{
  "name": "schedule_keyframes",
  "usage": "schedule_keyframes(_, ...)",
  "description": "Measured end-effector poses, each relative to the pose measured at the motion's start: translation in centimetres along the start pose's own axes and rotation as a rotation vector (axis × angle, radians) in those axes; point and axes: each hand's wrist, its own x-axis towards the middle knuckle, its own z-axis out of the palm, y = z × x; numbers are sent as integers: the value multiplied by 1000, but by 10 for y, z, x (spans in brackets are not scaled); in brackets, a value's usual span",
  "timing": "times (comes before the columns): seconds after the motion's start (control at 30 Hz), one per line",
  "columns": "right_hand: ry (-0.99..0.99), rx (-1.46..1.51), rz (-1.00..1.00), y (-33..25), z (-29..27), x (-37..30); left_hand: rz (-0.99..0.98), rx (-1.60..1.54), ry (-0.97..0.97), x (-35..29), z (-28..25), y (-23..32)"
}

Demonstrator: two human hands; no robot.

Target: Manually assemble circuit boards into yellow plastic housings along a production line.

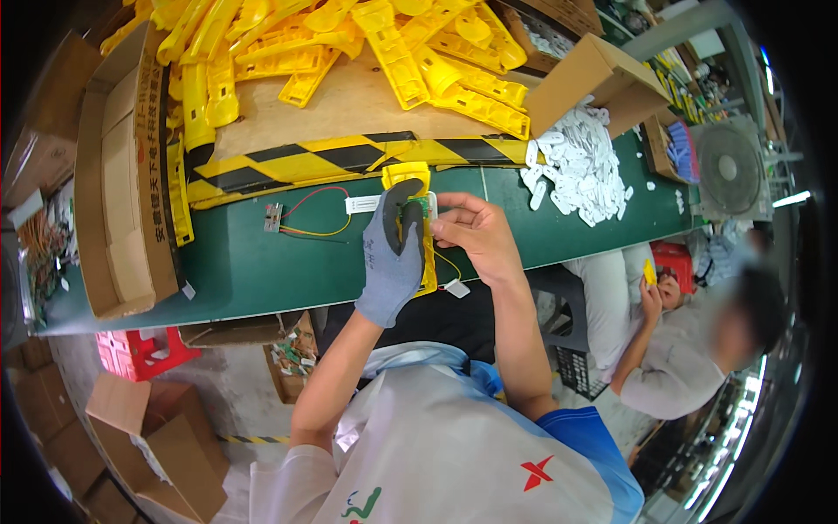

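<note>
My left hand, in a grey-blue glove with dark fingers, is closed around a long yellow plastic housing held just over the green bench. Part of a small green circuit board with a white edge shows at the housing's right side. There my bare right hand is closed, thumb and fingers pinched together at the edge; what they grip is hidden. A flat white piece sticks out left of the glove. Red, yellow and black wires run near it to a small board. A white tab hangs on a yellow wire below.
Yellow housings are heaped behind a black-and-yellow striped edge. White plastic parts lie piled at right beside a cardboard box. A long open carton stands at left. Another person sits at right holding a yellow piece.
</note>
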Motion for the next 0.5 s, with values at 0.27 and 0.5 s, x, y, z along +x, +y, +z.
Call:
schedule_keyframes(0.27, -102, -71, -58, 4, 0, 3, 39, -18, -4, -3, -5, 3)
schedule_keyframes(0.5, -101, -96, -152, 9, -2, 0, 53, 32, -49, -4, -3, -1)
